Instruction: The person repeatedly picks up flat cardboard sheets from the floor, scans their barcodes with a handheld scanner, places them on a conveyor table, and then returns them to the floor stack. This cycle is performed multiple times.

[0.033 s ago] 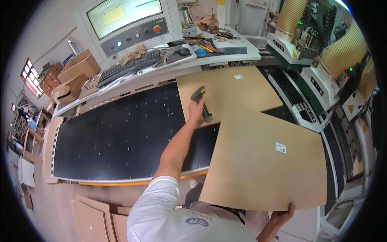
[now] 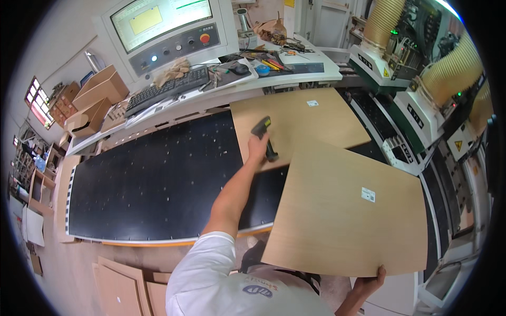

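Note:
My left hand (image 2: 256, 148) reaches out over the machine bed, its fingers closed round a dark handheld barcode scanner (image 2: 261, 125). Beneath the scanner lies a flat wood-coloured panel (image 2: 332, 124) with a small white label near its far edge. A second panel of the same colour (image 2: 337, 226) overlaps its near right part and carries a white label (image 2: 368, 195). On this nearer panel's front edge my right hand (image 2: 371, 282) has a grip, the thumb on top and the fingers mostly hidden underneath.
The black machine bed (image 2: 153, 184) stretches to the left. Behind it, a control desk holds a keyboard (image 2: 168, 89), gloves, tools and a screen (image 2: 161, 21). Machine heads with ribbed hoses (image 2: 382, 23) stand at the right. More panels (image 2: 124, 287) lean near the floor at the lower left.
The scanner and my left hand sit very slightly lower and further right in the picture. My right hand keeps its grip on the nearer panel.

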### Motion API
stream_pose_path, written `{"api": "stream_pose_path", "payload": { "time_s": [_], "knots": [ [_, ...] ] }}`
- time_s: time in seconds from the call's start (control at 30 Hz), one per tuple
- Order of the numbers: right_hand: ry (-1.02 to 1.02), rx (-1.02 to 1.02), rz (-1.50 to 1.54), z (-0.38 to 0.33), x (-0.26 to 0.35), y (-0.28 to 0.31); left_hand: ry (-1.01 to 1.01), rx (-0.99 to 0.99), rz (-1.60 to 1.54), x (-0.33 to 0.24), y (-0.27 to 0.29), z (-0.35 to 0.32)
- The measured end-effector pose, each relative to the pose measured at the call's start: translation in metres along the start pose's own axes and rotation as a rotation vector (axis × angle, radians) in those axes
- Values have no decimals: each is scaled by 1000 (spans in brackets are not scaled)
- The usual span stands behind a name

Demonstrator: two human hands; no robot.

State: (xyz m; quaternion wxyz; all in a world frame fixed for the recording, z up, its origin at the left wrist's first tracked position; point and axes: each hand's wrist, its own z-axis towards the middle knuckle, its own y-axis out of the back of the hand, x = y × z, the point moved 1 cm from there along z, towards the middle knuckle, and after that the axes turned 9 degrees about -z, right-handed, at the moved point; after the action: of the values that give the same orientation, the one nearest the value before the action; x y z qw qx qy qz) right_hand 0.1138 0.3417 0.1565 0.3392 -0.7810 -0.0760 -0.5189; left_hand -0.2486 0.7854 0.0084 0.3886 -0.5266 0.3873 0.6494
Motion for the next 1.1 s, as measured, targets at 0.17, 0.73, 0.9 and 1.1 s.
{"api": "stream_pose_path", "payload": {
  "time_s": [0.17,0.73,0.9,1.1],
  "knots": [
    [64,-34,-121,-1,7,-55,45,99,39,2,19,-16],
    [-159,284,18,118,-48,-178,291,-20,258,-33,205,-31],
    [-252,394,-11,142,-87,-202,462,-33,522,-35,214,-37],
    [-280,364,-90,139,-113,-217,541,-85,635,-29,322,-46]
  ]
}}
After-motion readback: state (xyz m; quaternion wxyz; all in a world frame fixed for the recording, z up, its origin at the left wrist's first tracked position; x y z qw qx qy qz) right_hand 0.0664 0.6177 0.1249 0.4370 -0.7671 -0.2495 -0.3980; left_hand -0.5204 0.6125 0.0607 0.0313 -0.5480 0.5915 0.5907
